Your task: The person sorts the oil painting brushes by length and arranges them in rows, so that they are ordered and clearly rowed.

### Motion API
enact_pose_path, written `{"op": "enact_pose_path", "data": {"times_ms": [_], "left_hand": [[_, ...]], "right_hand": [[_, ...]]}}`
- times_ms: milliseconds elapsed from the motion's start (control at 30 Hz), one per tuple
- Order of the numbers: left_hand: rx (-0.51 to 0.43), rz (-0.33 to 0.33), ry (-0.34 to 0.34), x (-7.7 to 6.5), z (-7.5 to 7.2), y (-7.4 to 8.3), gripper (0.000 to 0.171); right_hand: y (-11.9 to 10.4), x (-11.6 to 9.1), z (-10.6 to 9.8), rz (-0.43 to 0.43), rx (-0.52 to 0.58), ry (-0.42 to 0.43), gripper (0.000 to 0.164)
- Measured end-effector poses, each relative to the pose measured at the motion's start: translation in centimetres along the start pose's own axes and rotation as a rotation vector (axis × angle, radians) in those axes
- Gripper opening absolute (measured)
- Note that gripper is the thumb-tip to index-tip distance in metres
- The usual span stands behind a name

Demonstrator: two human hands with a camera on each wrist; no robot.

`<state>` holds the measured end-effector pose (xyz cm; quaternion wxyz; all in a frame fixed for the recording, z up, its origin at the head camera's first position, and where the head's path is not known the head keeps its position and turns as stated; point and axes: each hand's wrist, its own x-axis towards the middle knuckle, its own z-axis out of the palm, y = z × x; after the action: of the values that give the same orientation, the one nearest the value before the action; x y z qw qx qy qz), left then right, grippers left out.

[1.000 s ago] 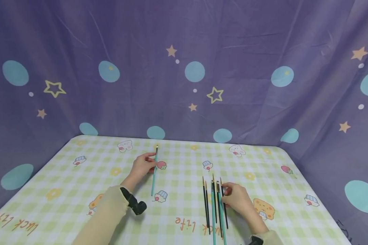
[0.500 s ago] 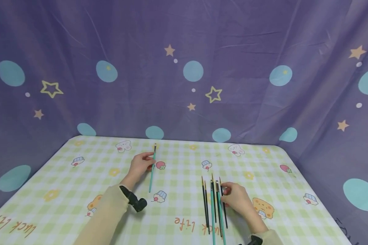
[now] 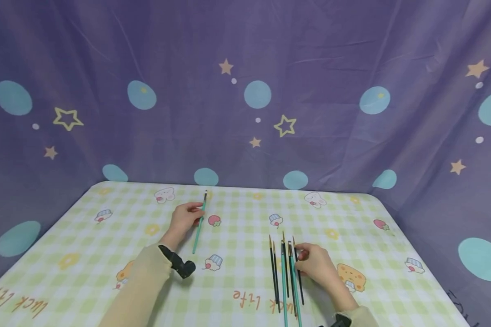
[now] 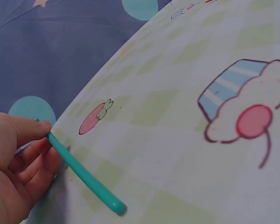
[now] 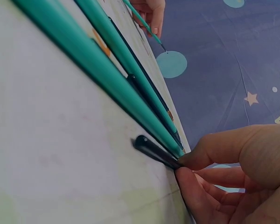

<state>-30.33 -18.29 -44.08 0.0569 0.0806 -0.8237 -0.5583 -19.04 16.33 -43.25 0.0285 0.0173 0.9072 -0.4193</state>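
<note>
Thumb and fingers of my left hand [image 3: 184, 220] pinch a teal paintbrush [image 3: 198, 232] at about its middle, left of the table's centre. Its bristle end points toward the back of the table, and in the left wrist view the rounded teal handle end [image 4: 113, 203] slants down over the cloth. On the right, my right hand [image 3: 317, 263] pinches a slim black paintbrush [image 3: 300, 288] at the right side of a loose row. The right wrist view shows that black handle [image 5: 151, 150] between thumb and finger, beside the teal handles [image 5: 116, 91].
Two teal paintbrushes [image 3: 284, 286] and several black paintbrushes [image 3: 274, 272] lie roughly side by side, bristles toward the back. A checked cloth [image 3: 237, 245] with printed cupcakes covers the table. Behind it hangs a purple curtain [image 3: 180, 141].
My left hand has shifted slightly left with the teal paintbrush, whose handle end has swung left and a little away from me. My right hand and the row of brushes have stayed put.
</note>
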Motion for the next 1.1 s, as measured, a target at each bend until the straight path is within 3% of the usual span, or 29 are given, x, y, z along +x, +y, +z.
{"op": "enact_pose_path", "data": {"times_ms": [533,867,1100], "left_hand": [[0.035,-0.008,0.024,1.0,-0.1,0.1,0.028],[0.151,-0.047,0.059,1.6,-0.4,0.0,0.029],[0.168,-0.060,0.082,1.5,-0.2,0.5,0.028]], "right_hand": [[0.2,0.1,0.1,0.006,0.005,-0.009,0.053],[0.2,0.0,0.2,0.000,0.004,-0.019,0.053],[0.1,0.0,0.1,-0.006,0.003,-0.014,0.052]]}}
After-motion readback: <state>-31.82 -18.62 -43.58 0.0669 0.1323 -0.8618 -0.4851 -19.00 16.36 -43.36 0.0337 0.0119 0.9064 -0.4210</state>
